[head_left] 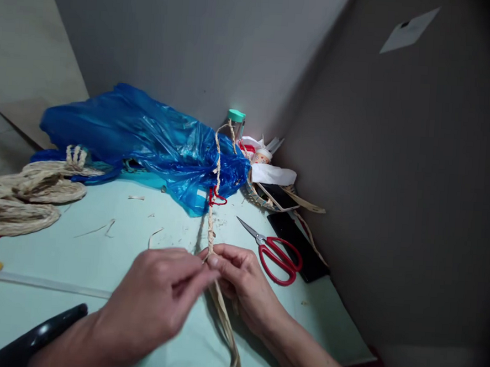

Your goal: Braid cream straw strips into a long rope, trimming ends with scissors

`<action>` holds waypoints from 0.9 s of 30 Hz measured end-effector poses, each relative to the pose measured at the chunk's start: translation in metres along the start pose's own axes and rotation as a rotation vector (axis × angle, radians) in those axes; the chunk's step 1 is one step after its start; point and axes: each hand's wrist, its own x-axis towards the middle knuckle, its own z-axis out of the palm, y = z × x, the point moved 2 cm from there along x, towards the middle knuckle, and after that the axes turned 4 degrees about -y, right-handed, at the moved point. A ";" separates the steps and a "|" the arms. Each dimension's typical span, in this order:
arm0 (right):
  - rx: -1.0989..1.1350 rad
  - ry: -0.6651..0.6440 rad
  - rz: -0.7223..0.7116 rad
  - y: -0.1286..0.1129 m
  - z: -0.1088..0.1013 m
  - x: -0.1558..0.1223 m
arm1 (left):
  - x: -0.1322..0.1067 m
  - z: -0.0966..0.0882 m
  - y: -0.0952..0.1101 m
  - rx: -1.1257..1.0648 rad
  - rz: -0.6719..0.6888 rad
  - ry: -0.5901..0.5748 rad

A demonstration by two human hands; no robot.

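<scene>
A pale braided straw cord (210, 220) runs from the blue plastic bag down towards me, and its loose flat strands (224, 320) hang below my fingers. My right hand (243, 277) pinches the cord between thumb and fingers at the lower end of the braid. Close against it, my left hand (155, 294) is closed, its fingertips at the same spot on the cord. Whatever lies between the left fingertips is too small and blurred to make out. A red yarn (217, 197) is looped around the braid higher up.
Red-handled scissors (272, 251) lie right of my hands, partly against a black phone (297, 245). Behind sits the blue plastic bag (140, 127). Bundled straw (32, 192) lies at left, above a glue-gun-like black object (36, 331) and a white stick (52, 283). Walls enclose the back and right.
</scene>
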 end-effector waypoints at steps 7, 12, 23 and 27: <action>0.026 -0.071 0.005 -0.004 0.004 -0.002 | 0.020 0.011 -0.019 -0.791 -0.184 -0.156; 0.043 -0.113 0.013 -0.002 0.002 -0.004 | 0.019 0.022 -0.021 -1.113 -0.236 -0.257; -0.113 -0.060 0.013 0.003 -0.003 -0.005 | 0.020 0.006 -0.017 -1.119 -0.313 -0.237; -0.235 -0.048 -0.027 0.002 -0.003 -0.005 | 0.018 0.008 -0.022 -1.156 -0.352 -0.296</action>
